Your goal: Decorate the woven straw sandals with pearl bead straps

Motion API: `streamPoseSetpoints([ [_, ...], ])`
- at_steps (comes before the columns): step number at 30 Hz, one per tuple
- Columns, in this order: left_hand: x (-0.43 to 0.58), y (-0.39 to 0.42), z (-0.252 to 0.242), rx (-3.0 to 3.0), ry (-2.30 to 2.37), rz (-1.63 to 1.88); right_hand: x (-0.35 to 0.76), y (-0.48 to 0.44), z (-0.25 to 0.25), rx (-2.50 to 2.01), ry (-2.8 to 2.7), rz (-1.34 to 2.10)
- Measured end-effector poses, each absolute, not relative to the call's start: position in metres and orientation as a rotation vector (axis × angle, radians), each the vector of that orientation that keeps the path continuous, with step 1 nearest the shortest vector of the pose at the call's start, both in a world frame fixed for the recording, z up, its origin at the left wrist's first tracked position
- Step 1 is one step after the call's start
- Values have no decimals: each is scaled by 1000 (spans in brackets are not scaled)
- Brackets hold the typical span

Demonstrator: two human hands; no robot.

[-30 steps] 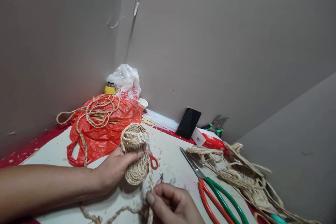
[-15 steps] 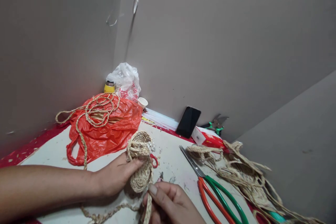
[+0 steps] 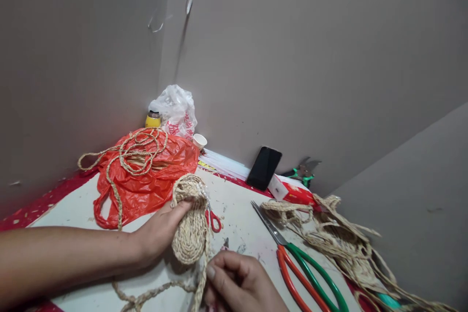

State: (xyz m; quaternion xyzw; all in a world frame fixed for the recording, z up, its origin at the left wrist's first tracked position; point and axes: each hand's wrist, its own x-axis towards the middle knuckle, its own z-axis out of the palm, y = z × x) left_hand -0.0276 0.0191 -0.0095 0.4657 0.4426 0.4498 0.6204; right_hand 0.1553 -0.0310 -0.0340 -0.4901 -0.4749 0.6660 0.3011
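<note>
A small slipper of braided straw (image 3: 188,239), with a coiled sole, a strap and clear beads near its top, is held upright over the board. My left hand (image 3: 163,231) is closed around its side, thumb across the strap. From the slipper's right edge a straw braid (image 3: 199,290) hangs down beside my right hand (image 3: 243,282). That hand is closed, its thumb tip pressed to the curled fingers next to the braid; what lies between them is hidden. A dark pointed tip (image 3: 225,243) shows just beyond the right knuckles. Behind the slipper are red-handled scissors (image 3: 215,223).
Large scissors with red and green handles (image 3: 310,273) lie at right, beside a straw heap (image 3: 351,248). A phone (image 3: 263,168) leans at the wall near green-handled cutters (image 3: 303,170). Coiled braid (image 3: 141,153) rests on a red plastic bag (image 3: 141,200); a white cup (image 3: 199,141) stands behind.
My left hand has turned the slipper so its sole faces me more, and shifted it slightly left and up. The hanging braid now lies left of my right thumb instead of under it.
</note>
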Motion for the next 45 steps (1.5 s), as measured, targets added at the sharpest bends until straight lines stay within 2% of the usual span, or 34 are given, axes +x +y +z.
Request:
streamPoseSetpoints([
  [5, -26, 19, -23, 824, 923, 966, 153, -23, -47, -1230, -1015, 1851],
  [10, -21, 12, -19, 804, 893, 919, 143, -25, -50, -1088, -1003, 1984],
  [16, -16, 7, -14, 826, 705, 755, 142, -28, -50, -1106, -938, 1947],
  [22, -19, 12, -10, 951, 599, 751, 152, -26, -26, -1119, -803, 1649],
  [29, -30, 5, 1, 1153, 643, 460, 163, -21, -8, -1219, -840, 1340],
  [36, -34, -3, 31, 1512, 872, 511, 165, -20, -11, -1180, -838, 1340],
  [45, -46, 14, 31, 2383, 552, 936, 156, -26, -15, -1021, -822, 1498],
])
